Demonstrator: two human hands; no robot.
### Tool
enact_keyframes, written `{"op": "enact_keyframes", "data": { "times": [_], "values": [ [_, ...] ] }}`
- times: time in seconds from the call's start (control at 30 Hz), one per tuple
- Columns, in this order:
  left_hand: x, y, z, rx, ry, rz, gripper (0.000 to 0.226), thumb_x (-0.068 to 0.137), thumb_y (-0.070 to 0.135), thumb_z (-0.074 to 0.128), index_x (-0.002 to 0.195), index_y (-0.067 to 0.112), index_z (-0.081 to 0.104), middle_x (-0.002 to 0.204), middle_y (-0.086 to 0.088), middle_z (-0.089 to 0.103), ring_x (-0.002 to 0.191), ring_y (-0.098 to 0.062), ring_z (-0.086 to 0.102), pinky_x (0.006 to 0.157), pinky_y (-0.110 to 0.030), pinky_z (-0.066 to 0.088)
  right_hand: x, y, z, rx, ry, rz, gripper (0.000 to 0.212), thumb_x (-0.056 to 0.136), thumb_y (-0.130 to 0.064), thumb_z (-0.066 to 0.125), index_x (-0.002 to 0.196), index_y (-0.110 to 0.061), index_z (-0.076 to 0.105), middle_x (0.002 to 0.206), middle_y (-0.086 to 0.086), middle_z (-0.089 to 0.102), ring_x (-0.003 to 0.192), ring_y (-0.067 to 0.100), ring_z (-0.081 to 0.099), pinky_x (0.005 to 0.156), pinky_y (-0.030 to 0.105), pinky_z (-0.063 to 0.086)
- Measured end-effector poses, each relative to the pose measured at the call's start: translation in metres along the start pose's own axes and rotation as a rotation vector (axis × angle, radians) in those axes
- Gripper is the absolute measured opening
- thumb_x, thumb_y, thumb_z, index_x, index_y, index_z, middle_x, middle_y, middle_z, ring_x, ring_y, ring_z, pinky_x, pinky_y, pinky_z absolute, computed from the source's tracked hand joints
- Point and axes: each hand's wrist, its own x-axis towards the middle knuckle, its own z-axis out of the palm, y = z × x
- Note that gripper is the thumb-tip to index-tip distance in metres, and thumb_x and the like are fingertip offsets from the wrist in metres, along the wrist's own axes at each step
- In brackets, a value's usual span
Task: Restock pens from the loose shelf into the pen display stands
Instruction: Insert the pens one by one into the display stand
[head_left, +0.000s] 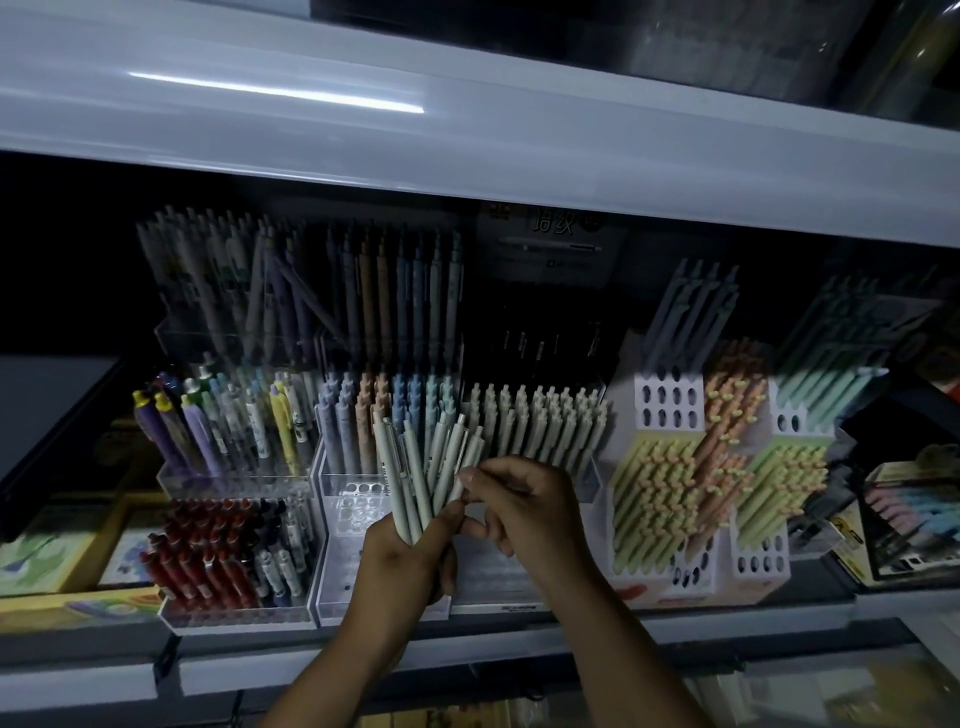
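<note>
Your left hand (410, 556) grips a fanned bundle of pale pens (415, 467) in front of the shelf (260, 673). Your right hand (524, 501) pinches one pen at the bundle's right edge. Just behind, a clear stand (358, 506) shows bare holes in its front rows, and the neighbouring stand (545, 426) is packed with grey-green pens.

Your one camera sits on your head, wide-angle, facing forward and down, close to the pen stands (353, 499) across mid-frame. The upper shelf (467, 130) crosses the top; your left hand (410, 556) and right hand (524, 504) enter at bottom centre.
</note>
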Motion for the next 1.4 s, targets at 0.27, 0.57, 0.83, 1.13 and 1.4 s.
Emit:
{"op": "enact_keyframes", "data": {
  "times": [0.27, 0.57, 0.83, 1.13, 1.4],
  "values": [
    [-0.006, -0.001, -0.018, -0.083, 0.061, -0.055, 0.032, 0.102, 0.027, 0.054, 0.093, 0.008, 0.077, 0.059, -0.025, 0.059, 0.037, -0.019, 0.033, 0.044, -0.028, 0.032, 0.019, -0.003, -0.014, 0.448, 0.307, 0.08, 0.012, 0.09, -0.009, 0.072, 0.094, 0.002, 0.074, 0.077, 0.017, 0.071, 0.051, 0.026, 0.059, 0.045, 0.031, 0.043],
    [-0.009, -0.001, -0.025, -0.127, 0.082, -0.08, 0.032, 0.105, 0.023, 0.05, 0.11, -0.003, 0.067, 0.052, -0.009, 0.057, 0.035, -0.016, 0.031, 0.044, -0.026, 0.027, 0.029, 0.018, -0.005, -0.141, 0.494, -0.218, 0.007, 0.093, -0.017, 0.073, 0.09, -0.013, 0.077, 0.057, -0.002, 0.067, 0.049, 0.012, 0.066, 0.051, 0.04, 0.057],
    [-0.013, 0.0, -0.027, -0.201, 0.055, -0.12, 0.034, 0.109, 0.019, 0.04, 0.119, -0.007, 0.059, 0.054, -0.006, 0.057, 0.035, -0.018, 0.032, 0.042, -0.028, 0.027, 0.034, 0.033, 0.013, -0.483, 0.442, -0.397, 0.023, 0.093, -0.015, 0.071, 0.07, -0.014, 0.065, 0.057, -0.009, 0.058, 0.053, 0.009, 0.056, 0.048, 0.025, 0.039],
    [-0.014, -0.005, -0.03, -0.201, 0.027, -0.134, 0.033, 0.104, 0.031, 0.051, 0.09, 0.003, 0.062, 0.052, -0.009, 0.043, 0.042, -0.022, 0.029, 0.046, -0.034, 0.028, 0.044, 0.044, 0.028, -0.667, 0.415, -0.358, 0.027, 0.088, -0.012, 0.074, 0.07, -0.012, 0.053, 0.059, 0.0, 0.057, 0.052, 0.013, 0.051, 0.049, 0.017, 0.028],
    [-0.013, -0.006, -0.03, -0.166, 0.047, -0.088, 0.035, 0.1, 0.033, 0.056, 0.095, 0.001, 0.071, 0.061, -0.017, 0.053, 0.048, -0.028, 0.044, 0.051, -0.038, 0.039, 0.04, 0.037, 0.029, -0.658, 0.377, -0.242, 0.027, 0.093, -0.023, 0.07, 0.077, -0.014, 0.049, 0.063, -0.001, 0.054, 0.054, 0.015, 0.052, 0.051, 0.023, 0.033]
  ]
}}
